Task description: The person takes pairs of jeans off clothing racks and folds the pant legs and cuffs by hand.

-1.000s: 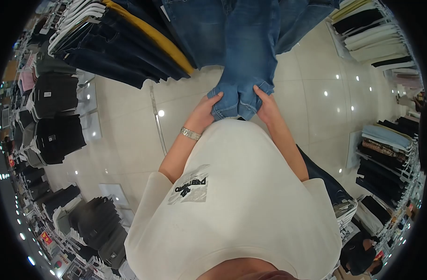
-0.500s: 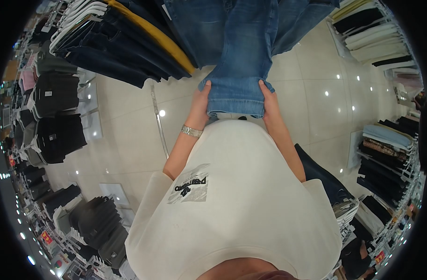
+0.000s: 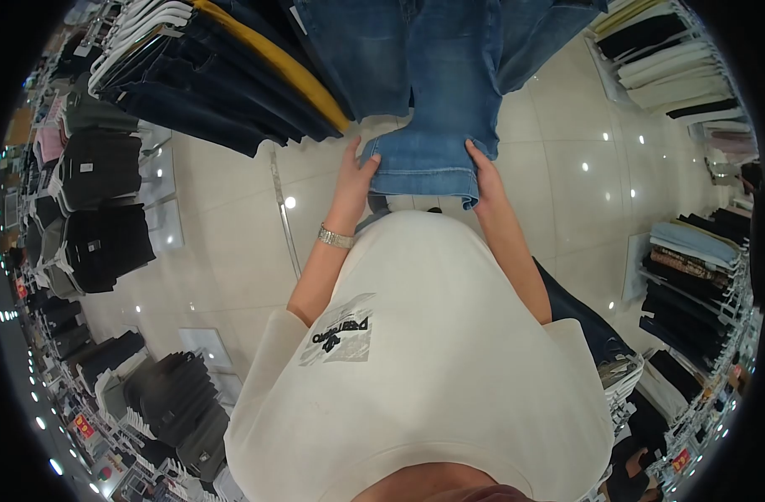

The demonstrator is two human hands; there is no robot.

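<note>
I look down past a white shirt [image 3: 483, 368] at a blue jeans leg [image 3: 451, 92], which runs from the far edge to the centre of the scene, above a pale tiled floor [image 3: 232, 217]. Its hem [image 3: 424, 182] is spread nearly flat between two bare hands, just beyond the shirt.

The left hand [image 3: 355, 176], with a metal-looking watch [image 3: 336, 237] on its wrist, has the hem's left side: thumb on the denim, a bit of fabric seemingly caught between thumb and fingers. The right hand [image 3: 485, 178] grasps the right side, thumb on top, the other fingers mostly hidden. How hard either grip presses, I cannot tell. Near the right grip, the hem's corner folds over.

I judge the denim soft, pliable and fairly light, neither slippery nor fragile. The stitched hem looks stiffest, so I would take hold at its two side edges, thumbs above and fingers below; slack between the hands could let it sag or twist.

Far left, dark trousers [image 3: 198, 88] hang beside a mustard-yellow garment [image 3: 269, 60]. Far right, more blue denim [image 3: 541, 46] hangs just beside the held leg.
</note>
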